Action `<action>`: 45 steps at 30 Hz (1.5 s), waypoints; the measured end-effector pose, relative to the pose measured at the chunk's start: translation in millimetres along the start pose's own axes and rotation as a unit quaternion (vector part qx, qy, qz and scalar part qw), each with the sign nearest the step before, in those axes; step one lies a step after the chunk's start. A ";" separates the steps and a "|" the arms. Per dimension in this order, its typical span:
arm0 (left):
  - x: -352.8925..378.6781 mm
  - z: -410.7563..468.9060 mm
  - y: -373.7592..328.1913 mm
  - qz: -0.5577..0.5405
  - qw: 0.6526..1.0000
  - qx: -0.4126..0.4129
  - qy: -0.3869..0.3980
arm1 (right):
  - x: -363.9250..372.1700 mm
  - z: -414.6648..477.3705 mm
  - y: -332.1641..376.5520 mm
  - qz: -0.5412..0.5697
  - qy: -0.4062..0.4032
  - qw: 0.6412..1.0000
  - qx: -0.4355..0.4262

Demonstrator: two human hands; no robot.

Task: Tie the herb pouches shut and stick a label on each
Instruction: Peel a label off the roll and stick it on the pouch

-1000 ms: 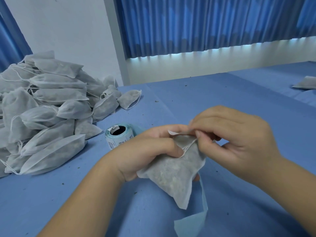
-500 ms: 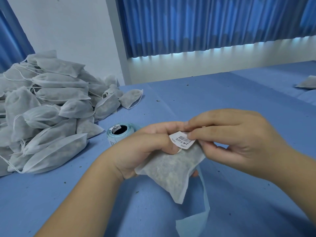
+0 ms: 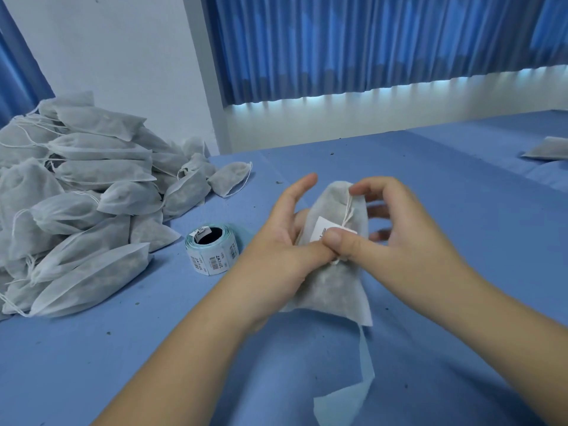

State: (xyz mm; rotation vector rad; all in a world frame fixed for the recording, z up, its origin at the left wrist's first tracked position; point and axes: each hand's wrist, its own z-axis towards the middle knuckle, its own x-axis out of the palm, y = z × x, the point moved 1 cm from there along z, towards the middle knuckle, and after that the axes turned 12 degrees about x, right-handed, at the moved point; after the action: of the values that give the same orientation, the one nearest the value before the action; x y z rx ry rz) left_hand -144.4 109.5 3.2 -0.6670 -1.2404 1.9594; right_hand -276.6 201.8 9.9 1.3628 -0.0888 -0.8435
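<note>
1. Herb pouch point(image 3: 333, 281): grey non-woven, held upright above the middle of the blue-covered bench point(image 3: 430, 186), between both hands, bottom seam toward the near edge.
2. Left hand point(image 3: 276, 259): cupped against the pouch's left side, thumb laid across its front at the neck, index finger extended and lifted clear of the fabric, remaining fingers hidden behind the pouch.
3. Right hand point(image 3: 402, 238): thumb pressed flat onto the white label point(image 3: 324, 230) on the pouch's front; index finger curled to the top edge of the pouch; other fingers loosely spread behind it and blurred.
4. Drawstring point(image 3: 349, 210): white, running down the pouch's front from the top edge, across the label's corner, to a small knot just below the right thumb.
5. Backing strip point(image 3: 347, 392): pale blue, trailing from under the pouch down to the bench near the near edge, curling at its end.
6. Label roll point(image 3: 212, 249): standing on end on the bench, left of the left hand, near but apart, barcode stickers showing on its outer wrap.
7. Pile of pouches point(image 3: 76, 198): heaped along the left edge of the bench toward the far left corner, drawstrings hanging loose from several.
8. Lone pouch point(image 3: 547, 148): lying at the far right edge, well apart from everything else.
9. Dark herb crumbs scattered over the bench cover.
</note>
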 end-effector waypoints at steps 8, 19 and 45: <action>9.7 1.1 6.7 -0.040 0.994 -0.007 -0.099 | -5.5 6.8 -5.4 0.130 0.145 0.974 0.117; 8.7 -0.6 6.3 -0.023 0.989 -0.069 -0.128 | -6.8 7.7 -8.4 0.268 0.150 0.939 0.156; 80.2 82.1 28.5 0.065 0.993 -0.077 -0.057 | -65.4 55.3 -45.2 0.130 -0.032 0.950 0.281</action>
State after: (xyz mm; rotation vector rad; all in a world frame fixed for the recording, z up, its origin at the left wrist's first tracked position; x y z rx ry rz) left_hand -262.2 119.9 6.4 -0.7386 -1.4611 2.0469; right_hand -373.3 195.5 10.6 1.8058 -0.5850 -0.6591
